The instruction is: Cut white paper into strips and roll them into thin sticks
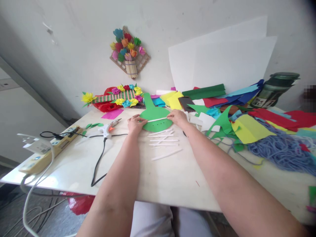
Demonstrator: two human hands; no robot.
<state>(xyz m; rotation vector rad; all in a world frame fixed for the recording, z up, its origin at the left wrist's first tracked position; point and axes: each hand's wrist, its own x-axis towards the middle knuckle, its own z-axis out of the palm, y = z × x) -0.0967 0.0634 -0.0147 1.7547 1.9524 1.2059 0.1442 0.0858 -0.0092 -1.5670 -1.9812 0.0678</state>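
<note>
A smooth desk (172,184) spreads below the left fingers (143,122) and right fingers (170,115). Well right of them, a jar (275,87) bears an unreadable label. Under them lies a flat, round-bodied green cutout (156,114); across it they pinch a white strip (158,119) by its ends, loose strips (164,140) lying nearer.

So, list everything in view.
table: 1, whitish, centre
guitar-shaped cutout: 1, green, centre
held strip: 1, white, across cutout
loose strips: several, white, near cutout
hot-glue gun: 1, white, left of cutout
power strip: 1, cream, left edge
leaf cutouts: several, green, near power strip
charger: 1, white, on power strip
flowered guitar craft: 1, multicoloured, rear left
flower hanging: 1, multicoloured, on wall
large sheets: 2, white, against wall
paper scraps: many, mixed, right
yarn: 1 heap, blue, right
bottle: 1, green, rear right
plastic bag: 1, red, below table
cables: several, mixed, left
trousers: 1 pair, grey, bottom
left hand: 1, bare, strip's left
right hand: 1, bare, strip's right
</note>
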